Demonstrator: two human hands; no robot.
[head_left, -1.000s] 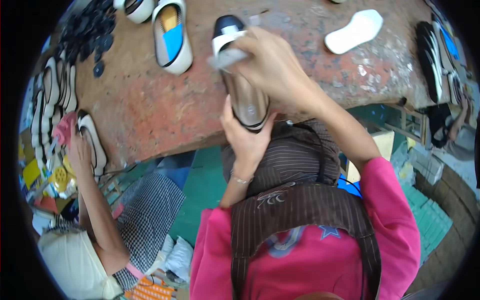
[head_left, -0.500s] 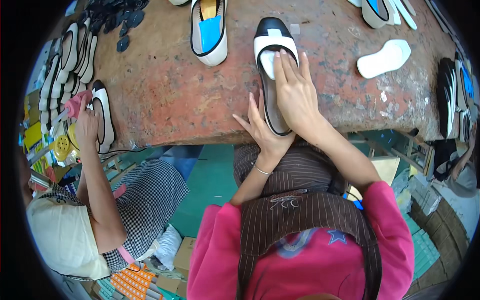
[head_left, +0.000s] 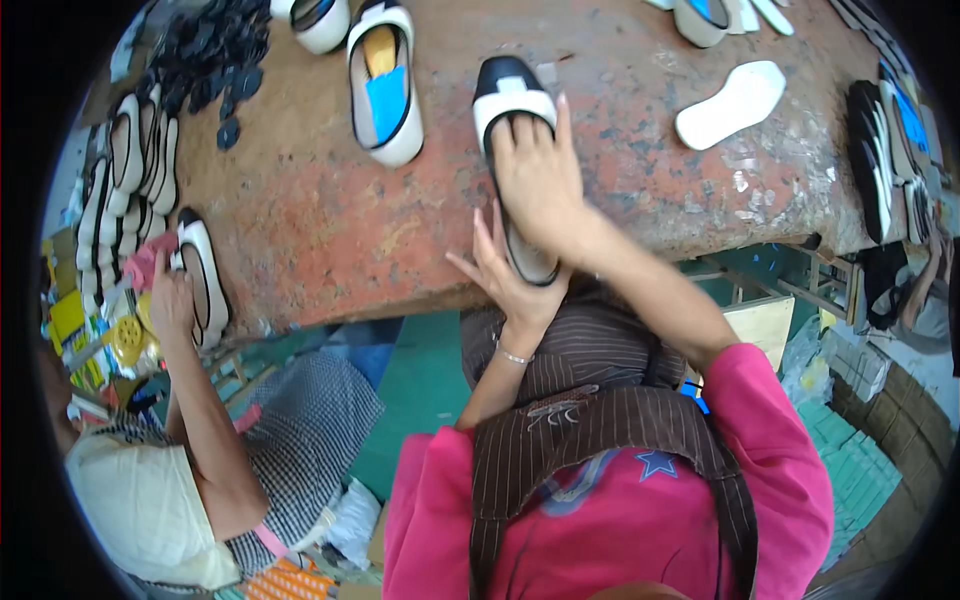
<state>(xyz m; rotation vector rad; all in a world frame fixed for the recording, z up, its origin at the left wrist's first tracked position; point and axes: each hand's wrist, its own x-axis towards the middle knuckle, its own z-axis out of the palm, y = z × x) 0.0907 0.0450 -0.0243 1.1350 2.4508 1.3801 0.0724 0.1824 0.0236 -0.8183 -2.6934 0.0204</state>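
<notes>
A white slip-on shoe (head_left: 547, 103) with a black toe cap and dark edging lies on the worn table, toe pointing away, heel at the near edge. My left hand (head_left: 512, 278) cups the heel from the left and below, its fingers along the side. My right hand (head_left: 540, 190) reaches into the shoe's opening with fingers stretched out toward the toe, one finger outside along the right side. The fingertips are hidden under the upper. Part of the grey insole (head_left: 530, 255) shows near the heel.
A finished-looking shoe with blue lining (head_left: 382, 110) stands ahead left, and a white sole-shaped piece (head_left: 732, 105) lies right. Stacked shoes (head_left: 125, 195) and black pieces (head_left: 205, 50) are at far left. A co-worker's hand (head_left: 172, 298) is beside another shoe (head_left: 203, 285).
My right hand's fingers have slid deeper into the toe, and the white piece seen under them before is now hidden. My left hand stays at the heel. The whole view has shifted slightly.
</notes>
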